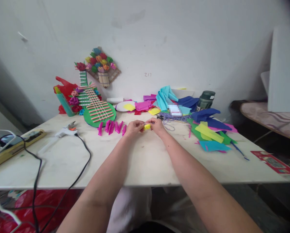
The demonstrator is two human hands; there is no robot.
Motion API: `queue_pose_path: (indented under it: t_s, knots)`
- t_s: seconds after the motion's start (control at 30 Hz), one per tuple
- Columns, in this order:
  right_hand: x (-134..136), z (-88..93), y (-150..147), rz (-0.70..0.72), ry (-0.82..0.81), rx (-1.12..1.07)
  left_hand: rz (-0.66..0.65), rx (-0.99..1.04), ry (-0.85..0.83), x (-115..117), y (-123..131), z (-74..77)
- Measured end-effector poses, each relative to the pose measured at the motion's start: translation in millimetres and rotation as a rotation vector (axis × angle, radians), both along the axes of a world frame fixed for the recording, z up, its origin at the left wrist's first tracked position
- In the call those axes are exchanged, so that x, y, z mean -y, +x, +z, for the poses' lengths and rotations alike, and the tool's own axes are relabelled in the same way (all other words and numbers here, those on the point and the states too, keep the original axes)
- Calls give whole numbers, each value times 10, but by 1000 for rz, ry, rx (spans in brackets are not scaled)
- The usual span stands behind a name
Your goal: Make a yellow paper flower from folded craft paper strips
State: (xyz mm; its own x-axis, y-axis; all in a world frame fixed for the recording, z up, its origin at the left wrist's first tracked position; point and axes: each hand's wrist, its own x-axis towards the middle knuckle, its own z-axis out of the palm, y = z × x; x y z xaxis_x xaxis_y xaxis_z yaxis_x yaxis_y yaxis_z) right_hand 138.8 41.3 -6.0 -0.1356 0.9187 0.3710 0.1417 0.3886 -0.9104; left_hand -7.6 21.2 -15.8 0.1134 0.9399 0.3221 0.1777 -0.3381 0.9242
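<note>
Both hands meet over the middle of the white table, around a small yellow paper piece (147, 127). My left hand (134, 127) pinches at its left side with closed fingers. From the right, my right hand (156, 125) pinches close to its upper edge. A thin strand, perhaps yarn, seems to run between the fingertips, too small to make out. Just left of my left hand stands a row of several folded magenta paper pieces (110, 127). Beyond the right hand lies a tangle of purple yarn (170, 117).
A glue gun (66, 130) with a black cord and a power strip (18, 149) lie left. A green paper guitar (100, 113) leans behind. Crepe paper scraps (209, 132) and a dark bottle (205, 101) are right. The table's front edge (154, 185) runs beneath my arms.
</note>
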Motion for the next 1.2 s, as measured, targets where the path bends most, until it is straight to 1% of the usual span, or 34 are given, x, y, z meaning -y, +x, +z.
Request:
queue_pose_path:
  t_s: [0.13, 0.3, 0.47, 0.67, 0.73, 0.8, 0.87, 0.97, 1.07, 1.2]
  knots:
    - [-80, -63, 4, -60, 19, 29, 39, 81, 59, -27, -7, -10]
    - [-190, -155, 53, -155, 139, 120, 106, 89, 70, 4, -20, 30]
    - [-222, -175, 92, -217, 157, 223, 157, 131, 12, 53, -28, 95]
    - [-187, -141, 70, -225, 181, 270, 210, 206, -93, 28, -22, 106]
    - [-186, -145, 66, -226, 174, 262, 213, 192, -105, 14, -34, 89]
    - [-197, -159, 70, -224, 177, 241, 223, 131, -114, 10, -59, 67]
    - [-216, -177, 82, -209, 173, 205, 208, 35, -133, 18, -87, 53]
    - [-240, -190, 101, -160, 156, 149, 92, -52, -185, 43, -113, 64]
    - [-228, -169, 105, -122, 154, 116, 1, -28, -243, 55, -107, 101]
    - [-144, -103, 86, -68, 163, 114, -37, 61, -357, 35, -78, 123]
